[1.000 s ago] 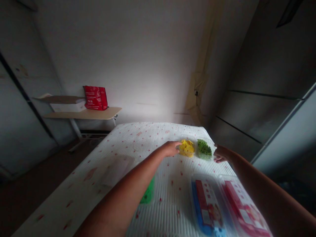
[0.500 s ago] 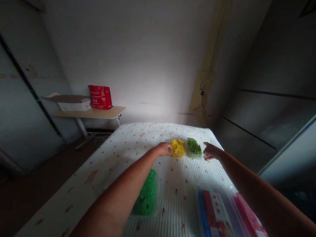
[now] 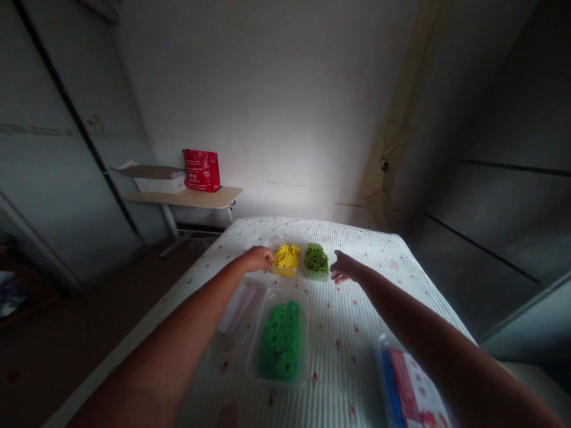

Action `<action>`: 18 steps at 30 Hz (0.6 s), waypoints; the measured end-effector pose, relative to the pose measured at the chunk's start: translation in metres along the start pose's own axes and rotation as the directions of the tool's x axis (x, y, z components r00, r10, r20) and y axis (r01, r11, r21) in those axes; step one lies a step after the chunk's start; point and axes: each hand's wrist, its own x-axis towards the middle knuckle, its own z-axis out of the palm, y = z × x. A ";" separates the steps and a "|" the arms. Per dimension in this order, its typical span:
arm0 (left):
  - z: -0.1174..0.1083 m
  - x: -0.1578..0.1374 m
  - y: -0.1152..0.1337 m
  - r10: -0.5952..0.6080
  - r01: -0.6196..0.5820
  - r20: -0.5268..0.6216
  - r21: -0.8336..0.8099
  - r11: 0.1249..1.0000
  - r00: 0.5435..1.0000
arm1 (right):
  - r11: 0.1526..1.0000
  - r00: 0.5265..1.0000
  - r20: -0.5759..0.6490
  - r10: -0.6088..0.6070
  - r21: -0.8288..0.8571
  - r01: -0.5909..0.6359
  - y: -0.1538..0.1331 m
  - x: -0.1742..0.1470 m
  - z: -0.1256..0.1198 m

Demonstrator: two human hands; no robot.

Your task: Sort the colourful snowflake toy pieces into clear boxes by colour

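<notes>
A clear plastic container (image 3: 286, 273) with yellow pieces (image 3: 286, 257) lies far out on the bed. Close on its right is a clear section with dark green pieces (image 3: 316, 259); whether the two are one box, I cannot tell. My left hand (image 3: 260, 258) has its fingers curled at the left rim beside the yellow pieces. At the right side of the dark green section, my right hand (image 3: 347, 267) grips the edge, its fingertips partly hidden. Nearer to me, a larger clear tub (image 3: 304, 356) holds bright green pieces (image 3: 282, 342).
A clear lid (image 3: 236, 315) lies left of the tub, partly behind my left forearm. A clear box with a printed card (image 3: 414, 386) is at the lower right. Beyond the striped bedding (image 3: 330, 356), a small table (image 3: 200, 199) bears a red bag (image 3: 202, 170) and a white box (image 3: 159, 182).
Both hands and the yellow and dark green pieces have shifted left across the bedding. The view has turned a little, and the tub and lid show more fully from behind my left arm.
</notes>
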 end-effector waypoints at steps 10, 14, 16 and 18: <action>-0.014 -0.088 0.020 -0.083 0.100 -0.206 0.077 0.992 0.975 | 0.947 0.993 0.106 -0.058 -0.308 0.088 -0.022 -0.048 0.021; 0.005 -0.131 0.031 -0.065 0.070 -0.084 0.053 0.996 0.994 | 0.958 0.956 0.289 0.050 -0.285 0.036 -0.021 -0.065 0.052; 0.017 -0.142 0.031 -0.064 0.065 -0.053 0.013 0.998 0.997 | 0.985 0.925 0.377 0.049 -0.172 0.017 -0.017 -0.070 0.062; 0.030 -0.148 0.028 -0.060 0.058 -0.046 -0.054 0.997 0.997 | 1.000 0.894 0.447 0.019 -0.029 -0.007 -0.012 -0.073 0.066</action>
